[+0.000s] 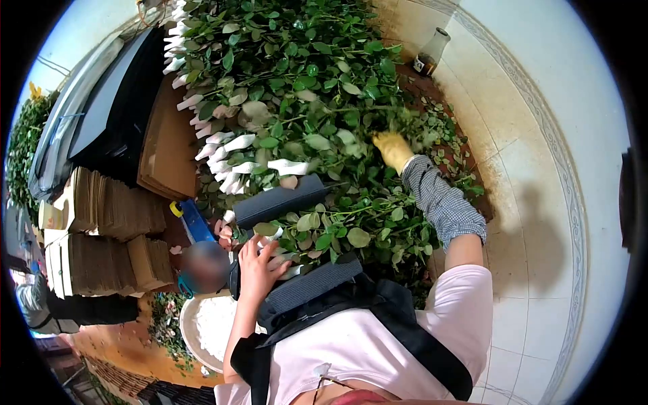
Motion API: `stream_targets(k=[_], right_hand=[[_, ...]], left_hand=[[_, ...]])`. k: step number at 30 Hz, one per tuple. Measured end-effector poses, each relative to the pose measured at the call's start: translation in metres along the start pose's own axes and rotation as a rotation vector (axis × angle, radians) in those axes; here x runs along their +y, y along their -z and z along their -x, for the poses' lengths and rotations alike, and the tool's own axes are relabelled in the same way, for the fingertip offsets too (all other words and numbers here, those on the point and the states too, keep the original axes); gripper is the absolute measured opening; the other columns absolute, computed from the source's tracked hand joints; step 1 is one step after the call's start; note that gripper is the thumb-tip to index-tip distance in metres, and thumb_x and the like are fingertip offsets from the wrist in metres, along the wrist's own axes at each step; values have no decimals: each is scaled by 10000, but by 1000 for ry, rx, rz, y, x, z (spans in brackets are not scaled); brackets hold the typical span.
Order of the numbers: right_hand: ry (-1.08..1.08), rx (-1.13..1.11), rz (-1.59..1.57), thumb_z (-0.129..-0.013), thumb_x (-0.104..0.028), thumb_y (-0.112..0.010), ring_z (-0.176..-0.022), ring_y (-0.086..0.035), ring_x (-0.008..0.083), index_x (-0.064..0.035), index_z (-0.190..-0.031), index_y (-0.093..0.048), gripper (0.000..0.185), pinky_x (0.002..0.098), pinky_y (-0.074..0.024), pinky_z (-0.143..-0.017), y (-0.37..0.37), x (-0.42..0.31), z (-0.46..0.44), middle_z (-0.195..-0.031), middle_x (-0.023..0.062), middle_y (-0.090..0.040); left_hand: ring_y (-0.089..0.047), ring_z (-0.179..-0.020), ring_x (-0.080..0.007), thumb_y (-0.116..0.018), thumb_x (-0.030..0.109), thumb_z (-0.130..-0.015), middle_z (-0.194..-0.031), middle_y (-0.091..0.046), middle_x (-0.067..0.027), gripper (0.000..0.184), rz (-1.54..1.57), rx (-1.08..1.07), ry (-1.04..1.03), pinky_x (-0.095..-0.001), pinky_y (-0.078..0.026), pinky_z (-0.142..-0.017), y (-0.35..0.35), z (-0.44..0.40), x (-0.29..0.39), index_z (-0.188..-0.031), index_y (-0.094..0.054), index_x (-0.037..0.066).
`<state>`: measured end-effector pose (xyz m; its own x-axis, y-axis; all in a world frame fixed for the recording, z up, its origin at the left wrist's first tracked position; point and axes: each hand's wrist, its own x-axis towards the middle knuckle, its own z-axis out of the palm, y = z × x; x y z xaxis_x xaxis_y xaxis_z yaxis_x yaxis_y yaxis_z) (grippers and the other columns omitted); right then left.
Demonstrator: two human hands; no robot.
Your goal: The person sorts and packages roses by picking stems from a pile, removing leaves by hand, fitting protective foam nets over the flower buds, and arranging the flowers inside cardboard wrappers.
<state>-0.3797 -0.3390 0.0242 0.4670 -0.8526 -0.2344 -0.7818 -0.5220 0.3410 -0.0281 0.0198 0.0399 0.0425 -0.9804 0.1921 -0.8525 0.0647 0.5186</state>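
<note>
A large pile of leafy flower stems (pixel 317 101) fills the middle, with white-sleeved flower heads (pixel 219 158) lined along its left side. My right hand (pixel 393 151), in a yellow glove, is closed on a leafy stem among the foliage, and leaves beside it are blurred. My left hand (pixel 258 270) is bare, with fingers spread, at the white-sleeved heads nearest me, touching or just over them. Those heads lie between a dark ribbed roll (pixel 280 201) and a second ribbed roll (pixel 314 285) against my body.
Stacks of folded cardboard (pixel 111 263) stand left, beside a blue tool with yellow (pixel 194 219). A round tub of white material (pixel 209 327) sits lower left. A glass bottle (pixel 432 52) stands by the tiled wall (pixel 513 162). Another person (pixel 74 307) is at far left.
</note>
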Motion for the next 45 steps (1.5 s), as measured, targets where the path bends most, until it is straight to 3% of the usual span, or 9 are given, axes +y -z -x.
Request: stream_targets(k=[6, 9, 16, 20, 27, 32, 37, 43, 45], right_hand=[[-150, -138, -125, -913, -166, -602, -1088, -651, 294, -64, -1359, -555, 460, 420, -506, -962, 110, -7, 27, -1164, 148, -692], [138, 607, -470, -907, -215, -682, -884, -689, 291, -85, -1255, -616, 378, 432, -559, -832, 142, -42, 31, -972, 133, -717], [190, 354, -248, -916, -291, -647, -1275, -531, 246, -136, -1043, -713, 211, 424, -321, -1140, 133, -106, -93, -1196, 35, -676], [134, 987, -324, -943, -186, -597, -1268, -543, 228, -133, -943, -703, 119, 429, -292, -1175, 147, -119, -80, -1186, 35, -692], [334, 1212, -527, -839, -43, -702, -938, -707, 273, -121, -1005, -677, 185, 400, -570, -859, 155, -31, 11, -1026, 88, -736], [104, 146, -523, -930, -145, -606, -1077, -654, 327, -133, -1181, -694, 266, 424, -466, -1036, -12, -5, -9, -1136, 125, -711], [5, -123, -776, -955, -202, -544, -1147, -621, 340, -117, -1317, -610, 378, 416, -495, -989, 68, 16, -7, -1270, 138, -664], [99, 584, 161, -929, -125, -631, -1422, -393, 240, -191, -1480, -404, 600, 398, -274, -1207, 101, -70, -89, -1549, 65, -421], [402, 628, 75, -974, -183, -543, -1183, -563, 270, -168, -1240, -597, 271, 376, -426, -1022, 132, -91, -90, -1309, 95, -562]], left_hand=[[-498, -1212, -421, -871, 218, -657, -1331, -513, -202, 562, -5, -11, 12, -500, -408, -1020, 0, 0, 0, -1158, -668, 63], [-498, -1205, -433, -874, 197, -642, -1330, -510, -212, 573, -20, -7, 27, -504, -408, -1023, -1, 0, 1, -1156, -666, 51], [-491, -1223, -410, -866, 238, -671, -1331, -507, -221, 553, -25, -67, 61, -495, -407, -1035, 0, 2, 2, -1162, -674, 69], [-496, -1212, -411, -865, 241, -672, -1316, -517, -219, 556, -29, -24, 33, -494, -413, -1021, -1, -1, 0, -1162, -672, 59], [-494, -1223, -389, -856, 259, -689, -1312, -522, -199, 527, -43, -26, 13, -501, -386, -1040, 1, 0, 2, -1146, -678, 66], [-485, -1233, -388, -856, 268, -688, -1312, -517, -193, 533, -39, -21, 31, -493, -388, -1043, -1, 0, 2, -1153, -675, 78], [-494, -1201, -434, -871, 211, -646, -1325, -506, -218, 563, -20, -16, 16, -510, -419, -995, -1, 1, 0, -1148, -665, 61], [-497, -1195, -434, -873, 221, -638, -1324, -501, -220, 565, -25, -21, 20, -508, -422, -995, -1, 0, 0, -1138, -671, 52], [-495, -1197, -435, -872, 222, -645, -1326, -500, -221, 566, -30, -27, 25, -508, -422, -995, -2, 1, -1, -1144, -666, 51]])
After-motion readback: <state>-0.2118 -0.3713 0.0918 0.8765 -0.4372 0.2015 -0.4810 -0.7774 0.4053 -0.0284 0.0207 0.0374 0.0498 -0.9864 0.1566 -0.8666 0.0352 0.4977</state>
